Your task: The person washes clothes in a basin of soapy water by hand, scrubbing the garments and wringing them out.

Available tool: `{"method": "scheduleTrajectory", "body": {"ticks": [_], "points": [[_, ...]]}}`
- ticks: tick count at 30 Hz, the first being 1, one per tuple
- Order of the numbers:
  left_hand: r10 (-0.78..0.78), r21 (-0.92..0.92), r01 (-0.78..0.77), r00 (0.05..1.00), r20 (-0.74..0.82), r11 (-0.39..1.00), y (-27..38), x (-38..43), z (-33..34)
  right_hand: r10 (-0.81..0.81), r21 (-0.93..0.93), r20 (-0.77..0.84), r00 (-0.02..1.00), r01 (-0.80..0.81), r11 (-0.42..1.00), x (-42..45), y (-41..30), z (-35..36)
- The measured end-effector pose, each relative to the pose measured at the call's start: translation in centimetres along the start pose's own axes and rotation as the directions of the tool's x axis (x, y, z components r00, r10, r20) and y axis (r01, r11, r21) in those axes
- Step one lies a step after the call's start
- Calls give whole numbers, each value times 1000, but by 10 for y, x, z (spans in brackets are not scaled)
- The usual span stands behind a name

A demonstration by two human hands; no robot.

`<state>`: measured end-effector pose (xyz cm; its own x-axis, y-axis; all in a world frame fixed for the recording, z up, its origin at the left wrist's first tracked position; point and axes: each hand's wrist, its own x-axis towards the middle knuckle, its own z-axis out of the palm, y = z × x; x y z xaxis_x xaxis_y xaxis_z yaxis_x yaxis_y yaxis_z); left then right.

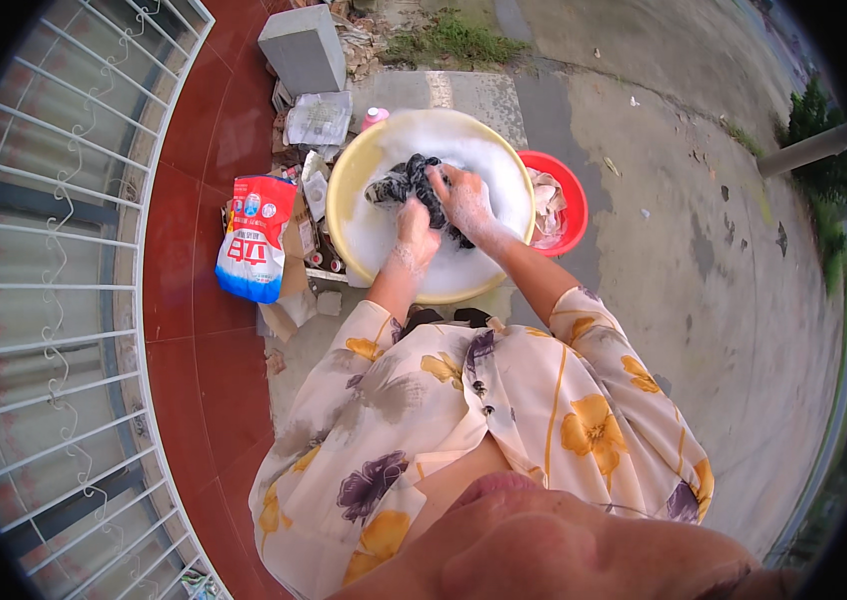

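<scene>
A wide pale-yellow plastic basin (336, 214) full of white suds stands before me. Over its middle, both my hands grip a dark, wet, patterned cloth (423, 174), bunched and twisted. My left hand (417, 231) is closed on its lower part, and my right hand (462, 196) holds it a little higher and to the right. Foam clings to my fingers and wrists. Part of the cloth lies in the suds, and its lower end hangs between my hands.
Right of the basin, a red basin (579, 202) holds pale wet cloth (546, 206). A detergent bag (252, 238) stands at the left, near cardboard and rubble. A pink bottle (374, 117) is behind the basin's rim, and a grey block (303, 49) lies farther back. White window bars (140, 225) run along the left.
</scene>
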<state>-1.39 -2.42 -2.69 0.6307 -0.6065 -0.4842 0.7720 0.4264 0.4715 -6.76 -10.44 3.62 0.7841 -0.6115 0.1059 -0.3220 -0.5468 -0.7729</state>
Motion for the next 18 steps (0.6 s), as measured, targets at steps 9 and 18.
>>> {"method": "scheduleTrajectory", "body": {"ticks": [9, 18], "points": [[143, 122, -158, 982, 124, 980, 12, -20, 10, 125, 279, 163, 979, -168, 946, 26, 65, -22], [-96, 853, -258, 938, 334, 453, 17, -24, -9, 7, 158, 211, 978, -41, 987, 26, 37, -11]]}}
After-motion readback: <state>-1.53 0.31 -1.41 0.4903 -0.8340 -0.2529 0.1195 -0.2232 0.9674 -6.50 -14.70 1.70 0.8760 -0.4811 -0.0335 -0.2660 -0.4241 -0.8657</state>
